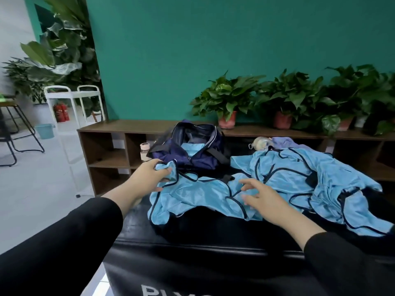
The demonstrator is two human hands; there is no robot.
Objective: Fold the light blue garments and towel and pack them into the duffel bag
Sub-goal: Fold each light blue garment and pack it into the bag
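A light blue mesh garment point(188, 197) with dark trim lies crumpled on the black padded bench point(192, 238). My left hand point(147, 174) grips its upper left corner, just in front of the bag. My right hand point(263, 195) hovers over the garment's right part with fingers spread, holding nothing. More light blue garments point(310, 174) lie heaped to the right. The navy duffel bag point(192, 146) stands open behind, with a folded light blue piece point(193, 148) inside. A lilac-blue cloth point(284, 142), maybe the towel, peeks out behind the heap.
A bottle point(145, 151) stands left of the bag and another bottle point(259, 143) lies behind the heap. A low brown shelf point(128, 127) with potted plants point(226, 101) runs along the teal wall. White cart point(72, 97) and stool point(19, 129) stand on the floor to the left.
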